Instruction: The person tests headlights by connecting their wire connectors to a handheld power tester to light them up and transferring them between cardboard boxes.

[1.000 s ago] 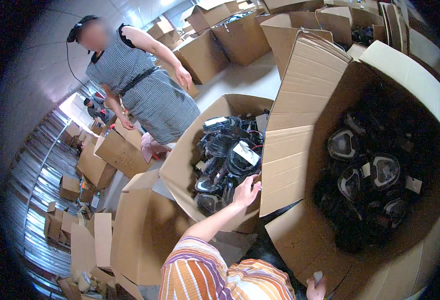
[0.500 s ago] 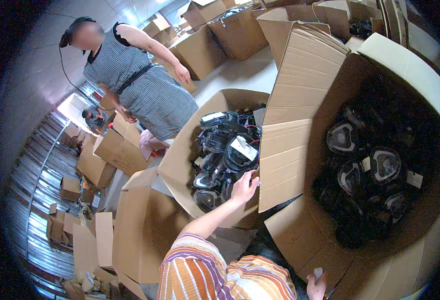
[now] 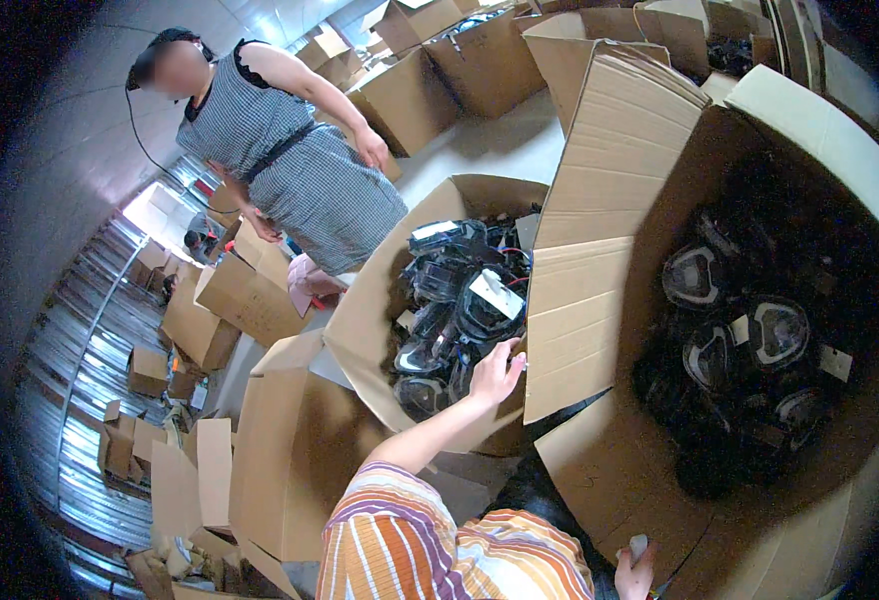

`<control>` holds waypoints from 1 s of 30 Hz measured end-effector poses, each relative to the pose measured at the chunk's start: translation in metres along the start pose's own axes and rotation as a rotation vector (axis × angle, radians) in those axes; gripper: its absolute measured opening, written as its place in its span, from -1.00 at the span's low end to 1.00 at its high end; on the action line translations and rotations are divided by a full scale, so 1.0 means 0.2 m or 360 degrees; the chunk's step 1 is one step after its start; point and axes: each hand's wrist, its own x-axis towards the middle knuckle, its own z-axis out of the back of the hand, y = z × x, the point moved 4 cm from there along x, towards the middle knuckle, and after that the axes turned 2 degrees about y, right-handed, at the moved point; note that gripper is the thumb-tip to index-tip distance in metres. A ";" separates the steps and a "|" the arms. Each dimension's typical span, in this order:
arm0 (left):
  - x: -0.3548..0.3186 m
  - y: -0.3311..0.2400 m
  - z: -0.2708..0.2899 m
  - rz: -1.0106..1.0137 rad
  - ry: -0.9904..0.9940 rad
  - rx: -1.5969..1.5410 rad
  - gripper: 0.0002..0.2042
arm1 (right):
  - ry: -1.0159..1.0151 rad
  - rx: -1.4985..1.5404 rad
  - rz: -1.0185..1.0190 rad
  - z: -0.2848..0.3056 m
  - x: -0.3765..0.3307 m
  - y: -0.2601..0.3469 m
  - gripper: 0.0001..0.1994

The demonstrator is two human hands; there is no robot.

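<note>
My left hand [image 3: 498, 376] reaches over the middle cardboard box [image 3: 362, 345], its fingers closed at the left edge of a tall cardboard flap [image 3: 572, 310]. Beneath and beyond that hand, black lamp-like units with clear lenses [image 3: 485, 305] fill the box, some bearing white labels. Low in the picture, my right hand [image 3: 635, 577] is closed on a small whitish piece [image 3: 639, 546], too small to name, beside the front flap [image 3: 610, 465] of the large right box. Inside that large box [image 3: 865, 470] lie more dark units with clear, rounded lenses [image 3: 780, 333].
Another open carton [image 3: 260, 450] stands left of the middle box. A person in a checked dress [image 3: 295, 165] stands beyond it, arms lowered. Further cartons [image 3: 485, 65] line the back, and more boxes [image 3: 245, 295] pile up at the left near another person [image 3: 200, 240].
The view has shifted slightly, so most things sit a little further right. Both my hands keep their places at the boxes. The standing person's head has turned a little.
</note>
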 end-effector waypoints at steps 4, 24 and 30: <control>0.00 0.01 -0.01 -0.0008 0.0011 -0.0005 -0.68 | -0.0012 0.0013 0.0003 0.01 0.00 0.03 -0.50; 0.01 0.01 -0.01 -0.0008 0.0008 0.0012 -0.70 | -0.0031 0.0051 -0.0111 0.01 -0.02 0.03 -0.43; 0.00 0.02 -0.02 0.0026 0.0011 0.0034 -0.70 | 0.0024 0.0113 -0.0184 0.03 0.01 0.07 -0.42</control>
